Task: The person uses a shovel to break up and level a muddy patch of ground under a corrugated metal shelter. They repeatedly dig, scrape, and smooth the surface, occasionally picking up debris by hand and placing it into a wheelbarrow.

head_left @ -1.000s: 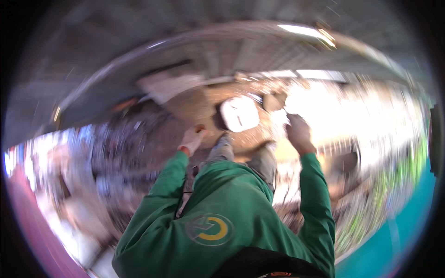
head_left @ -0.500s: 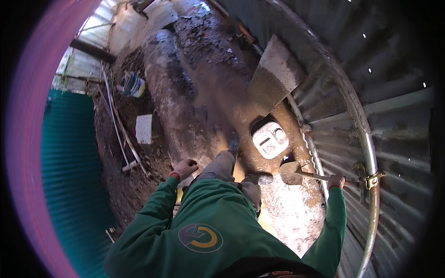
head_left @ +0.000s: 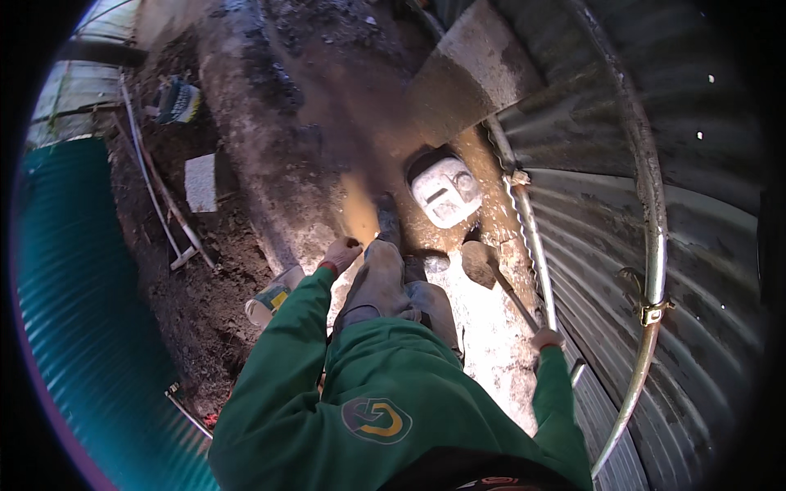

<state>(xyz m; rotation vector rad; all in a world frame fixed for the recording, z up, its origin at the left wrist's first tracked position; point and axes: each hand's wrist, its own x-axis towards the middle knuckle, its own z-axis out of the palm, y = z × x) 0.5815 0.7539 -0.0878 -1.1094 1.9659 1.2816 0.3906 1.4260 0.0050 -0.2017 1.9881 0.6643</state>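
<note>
My right hand (head_left: 547, 338) is wrapped round the handle of a shovel (head_left: 480, 263). Its muddy blade is down by the wet ground, just right of my boots. Beside my left thigh hangs my left hand (head_left: 342, 252), its fingers curled in, with no object visible in them. A white plastic jerrycan (head_left: 447, 193) sits in the brown muddy water ahead of the shovel blade. Below my left forearm, partly hidden by the sleeve, a white bucket with a coloured label (head_left: 260, 308) leans on the soil.
Corrugated metal sheeting (head_left: 573, 225) and a curved metal pipe (head_left: 652, 213) line the right side. A flat slab (head_left: 483, 74) leans there. On the left lie a pale block (head_left: 201, 182), poles (head_left: 155, 176), another bucket (head_left: 178, 101) and green corrugated sheeting (head_left: 90, 311).
My right hand has come in closer to my body, and the shovel handle now slopes more steeply toward me. The view has shifted, and the bucket below my left arm shows more.
</note>
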